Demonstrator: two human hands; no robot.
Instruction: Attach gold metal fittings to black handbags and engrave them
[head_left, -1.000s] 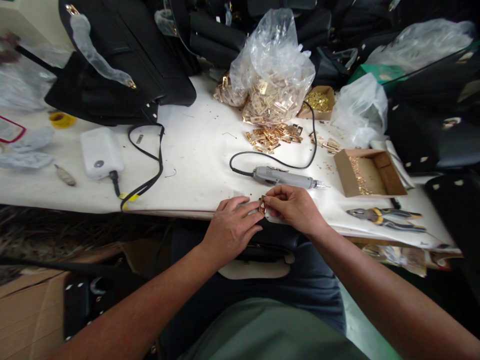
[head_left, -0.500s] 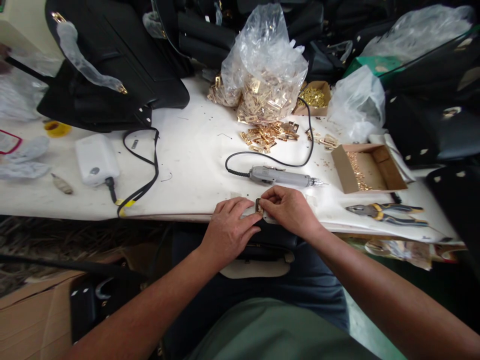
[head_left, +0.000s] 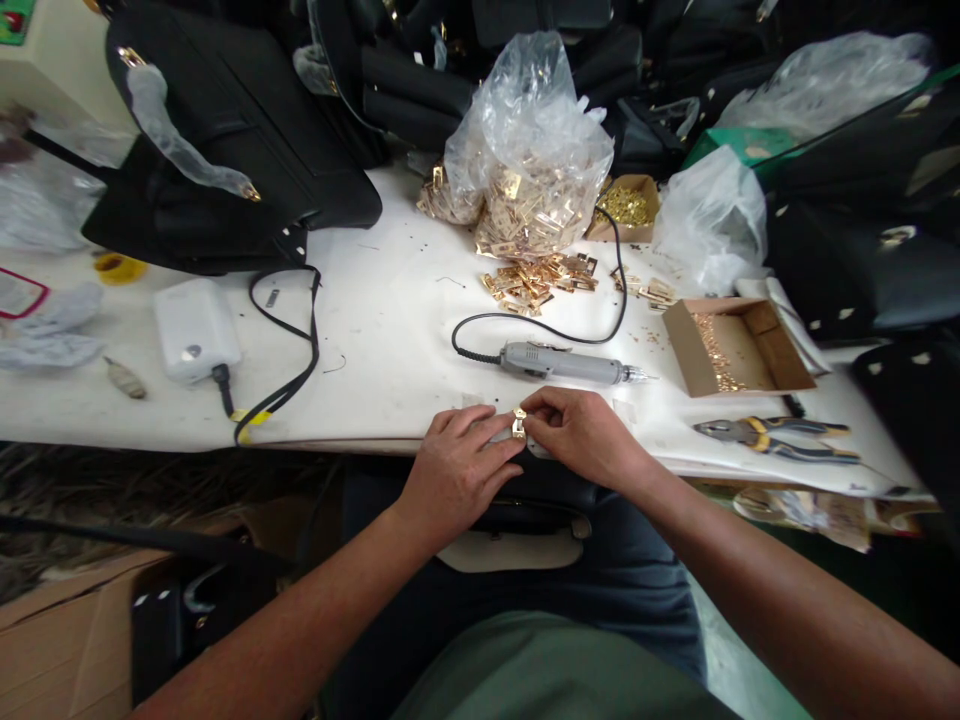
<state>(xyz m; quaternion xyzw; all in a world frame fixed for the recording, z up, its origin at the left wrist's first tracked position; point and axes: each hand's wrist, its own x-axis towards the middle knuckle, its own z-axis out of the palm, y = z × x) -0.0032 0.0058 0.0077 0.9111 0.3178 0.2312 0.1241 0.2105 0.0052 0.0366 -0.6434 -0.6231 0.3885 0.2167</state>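
A small gold metal plate (head_left: 519, 424) is at the table's front edge, between my two hands. My right hand (head_left: 574, 428) pinches it from the right with thumb and forefinger. From the left, my left hand (head_left: 459, 462) lies with fingers spread, its fingertips touching the plate's left side. Under the hands, a dark bag with a pale flap (head_left: 511, 552) rests at my lap. Just beyond them lies a grey electric screwdriver (head_left: 562, 363), its bit pointing right.
Behind the screwdriver are loose gold plates (head_left: 536, 282) and a plastic bag (head_left: 532, 170) full of them. Pliers (head_left: 776, 438) and an open cardboard box (head_left: 739, 348) sit at right. A white power unit (head_left: 196, 330) and black bags (head_left: 232, 130) are at left.
The gold plate has turned so that its bright face shows between my fingers. My hands stay close together at the edge. The whole view has shifted slightly.
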